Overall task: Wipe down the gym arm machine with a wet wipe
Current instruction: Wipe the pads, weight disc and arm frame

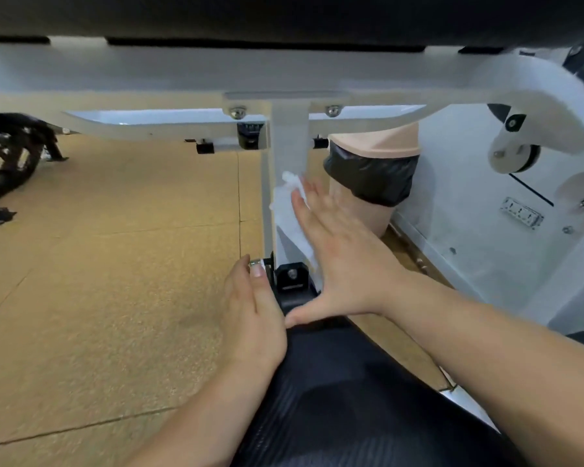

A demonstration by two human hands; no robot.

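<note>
Black textured seat pad (pixel 351 399) lies nearest, left hand (pixel 253 318) flat on it; right hand (pixel 338 257), fingers spread, presses white wet wipe (pixel 284 203) against white metal post (pixel 289 150), pink bin (pixel 375 176) behind.

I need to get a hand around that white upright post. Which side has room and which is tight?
Left of the white post is open: bare tan floor out to the dark equipment. Right is tight: the right hand presses the wipe there, with the lined bin just behind. The left hand sits at the post's base.
</note>
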